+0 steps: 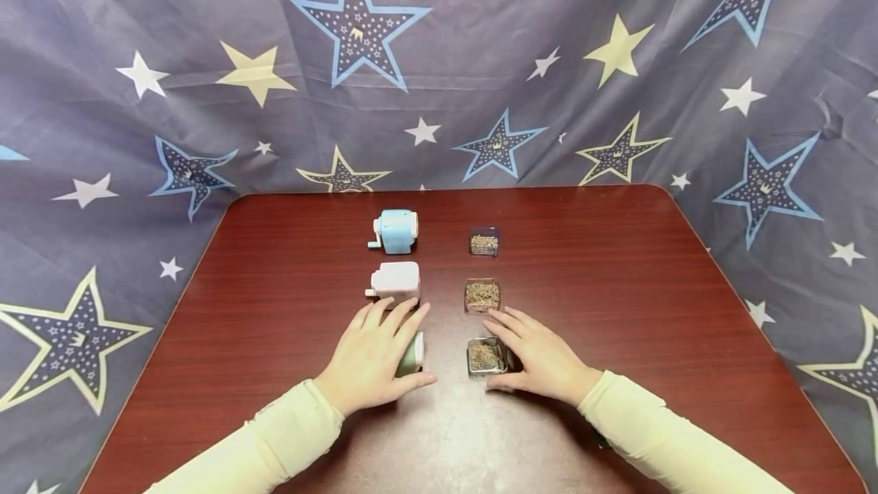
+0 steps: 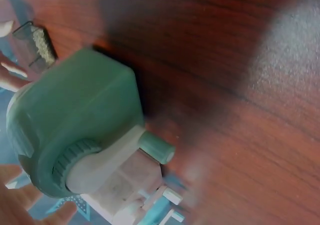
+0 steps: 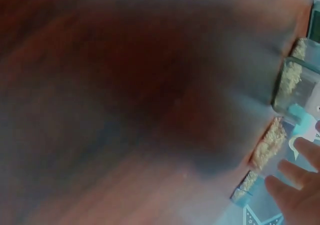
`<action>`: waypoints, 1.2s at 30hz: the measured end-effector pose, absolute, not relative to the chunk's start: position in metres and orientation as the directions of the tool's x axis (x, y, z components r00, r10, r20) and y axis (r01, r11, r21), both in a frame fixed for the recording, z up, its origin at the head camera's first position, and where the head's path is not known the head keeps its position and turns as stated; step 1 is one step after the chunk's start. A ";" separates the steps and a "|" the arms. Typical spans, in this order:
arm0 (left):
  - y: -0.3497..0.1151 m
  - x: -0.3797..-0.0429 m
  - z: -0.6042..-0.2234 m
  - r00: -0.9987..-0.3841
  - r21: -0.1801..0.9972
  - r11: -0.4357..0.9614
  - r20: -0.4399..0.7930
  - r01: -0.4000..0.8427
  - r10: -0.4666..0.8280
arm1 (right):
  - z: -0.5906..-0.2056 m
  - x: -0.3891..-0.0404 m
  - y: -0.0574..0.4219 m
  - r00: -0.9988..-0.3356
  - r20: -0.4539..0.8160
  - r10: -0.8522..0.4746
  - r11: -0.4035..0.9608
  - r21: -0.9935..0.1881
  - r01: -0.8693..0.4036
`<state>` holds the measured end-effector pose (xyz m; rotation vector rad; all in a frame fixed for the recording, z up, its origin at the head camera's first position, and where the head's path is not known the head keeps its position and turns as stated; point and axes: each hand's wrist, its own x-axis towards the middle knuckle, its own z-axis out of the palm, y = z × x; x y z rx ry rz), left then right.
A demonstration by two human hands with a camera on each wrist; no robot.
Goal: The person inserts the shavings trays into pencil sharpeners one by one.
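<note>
My left hand (image 1: 373,360) is over the green hand-crank pencil sharpener (image 1: 410,357), fingers spread and thumb near its front end. In the left wrist view the sharpener's pale crank arm (image 2: 110,157) with its green knob shows plainly, fingers apart at the lower left. My right hand (image 1: 545,360) is beside the nearest clear tray (image 1: 485,374), which contains brownish shavings. Its thumb and fingers are spread along the tray's right side. In the right wrist view its fingers (image 3: 300,180) are extended, with trays of shavings beyond them.
Behind the green sharpener stand a white sharpener (image 1: 398,278) and a blue one (image 1: 398,231), cranks to the left. Two more small trays of shavings, a middle one (image 1: 483,312) and a far one (image 1: 497,241), line up on the right. A star-patterned curtain (image 1: 439,75) hangs behind the table (image 1: 583,250).
</note>
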<state>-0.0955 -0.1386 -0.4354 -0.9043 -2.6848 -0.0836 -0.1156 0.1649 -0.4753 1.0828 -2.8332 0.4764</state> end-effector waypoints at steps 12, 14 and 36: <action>-0.138 -0.093 -0.442 -0.765 -0.023 0.801 0.280 0.598 0.580 | -0.482 -0.114 0.161 -0.772 0.115 -0.624 0.728 -0.273 -0.629; -0.138 -0.093 -0.443 -0.767 -0.020 0.802 0.279 0.597 0.578 | -0.483 -0.115 0.161 -0.771 0.130 -0.624 0.726 -0.268 -0.633; -0.143 -0.101 -0.460 -0.753 0.029 0.787 0.314 0.616 0.578 | -0.484 -0.117 0.161 -0.761 0.170 -0.626 0.729 -0.217 -0.649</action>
